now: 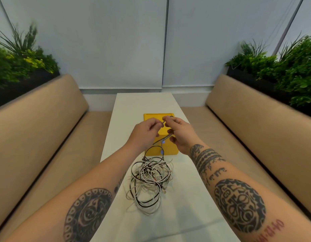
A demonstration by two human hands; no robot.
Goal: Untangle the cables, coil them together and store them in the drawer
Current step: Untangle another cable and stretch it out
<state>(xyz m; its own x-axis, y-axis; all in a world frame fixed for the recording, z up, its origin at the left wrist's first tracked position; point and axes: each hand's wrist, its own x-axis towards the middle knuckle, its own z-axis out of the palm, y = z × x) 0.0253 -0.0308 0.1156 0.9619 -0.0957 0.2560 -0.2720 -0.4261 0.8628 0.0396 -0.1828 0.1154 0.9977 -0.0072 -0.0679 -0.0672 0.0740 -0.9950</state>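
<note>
Head view: we pinch one dark cable (163, 121) between our left hand (147, 131) and right hand (180, 132) over the yellow box (170, 149), with the tangle (151, 179) on the table (144, 102) just beside it, so a hard pull could tighten knots or drag it off.

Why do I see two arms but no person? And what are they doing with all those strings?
The camera sits on the person's head and looks down, so you see only their arms, like your own when you look down. There is just this one picture. The left hand and right hand pinch one dark cable, lifted above the tangled pile of cables. The pile lies on a white table. Behind it stands a yellow box. Beige benches run along both sides.
</note>
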